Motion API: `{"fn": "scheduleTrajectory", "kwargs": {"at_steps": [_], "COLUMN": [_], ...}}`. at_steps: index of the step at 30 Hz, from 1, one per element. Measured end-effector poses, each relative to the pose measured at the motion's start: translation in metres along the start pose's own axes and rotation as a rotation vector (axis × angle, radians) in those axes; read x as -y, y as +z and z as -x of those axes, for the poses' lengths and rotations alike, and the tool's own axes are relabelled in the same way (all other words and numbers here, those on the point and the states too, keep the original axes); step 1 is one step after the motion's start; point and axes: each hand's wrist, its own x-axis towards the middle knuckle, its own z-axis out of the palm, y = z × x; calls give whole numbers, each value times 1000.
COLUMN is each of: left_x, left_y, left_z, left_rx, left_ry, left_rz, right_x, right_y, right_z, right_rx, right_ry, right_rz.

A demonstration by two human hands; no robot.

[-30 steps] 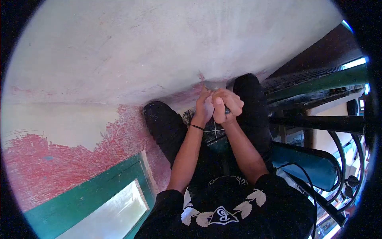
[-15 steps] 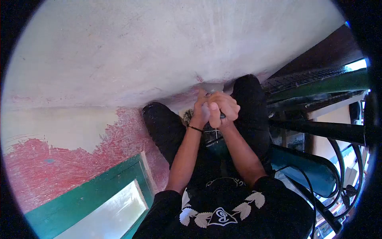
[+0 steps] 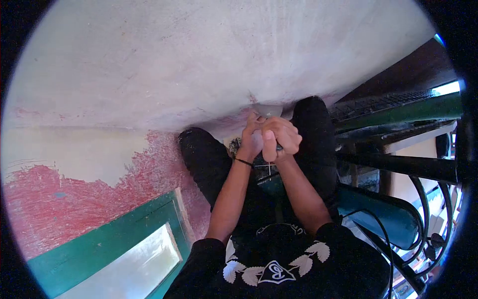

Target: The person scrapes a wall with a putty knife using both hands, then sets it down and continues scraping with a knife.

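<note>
My right hand (image 3: pixel 282 135) is closed in a fist round the dark handle of a putty knife (image 3: pixel 269 110). Its wide grey blade points away from me, edge up to the lower wall (image 3: pixel 199 60). My left hand (image 3: pixel 252 138), with a dark band at the wrist, presses against the right fist. Its fingers reach up to the blade's left side and seem to grip it; part of them is hidden. Whitish, smeared paint covers the wall, with reddish patches near the blade.
My knees (image 3: pixel 201 149) are bent on both sides of the hands. At lower left, red flaking paint (image 3: pixel 89 209) borders a green window frame (image 3: pixel 109 239). A teal chair seat (image 3: pixel 381 214), black metal bars (image 3: pixel 398 164) and a hanging cable (image 3: pixel 382 226) are on the right.
The hands and putty knife have barely shifted, with slightly more of the blade showing. The view has tilted a little.
</note>
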Motion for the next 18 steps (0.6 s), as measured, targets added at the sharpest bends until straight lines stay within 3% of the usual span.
{"fn": "scheduleTrajectory", "kwargs": {"at_steps": [5, 7, 15, 18], "left_x": [1, -14, -14, -6], "left_y": [-3, 21, 18, 9], "left_z": [6, 8, 7, 2], "left_rx": [59, 44, 2, 76], "left_ry": [4, 33, 17, 99], "left_rz": [103, 73, 61, -150], "right_x": [10, 0, 1, 2], "right_y": [5, 6, 9, 11], "right_z": [-21, -9, -10, -11], "right_rx": [-60, -22, 20, -30], "right_ry": [-139, -124, -154, -149], "right_rz": [-49, -39, 7, -13]}}
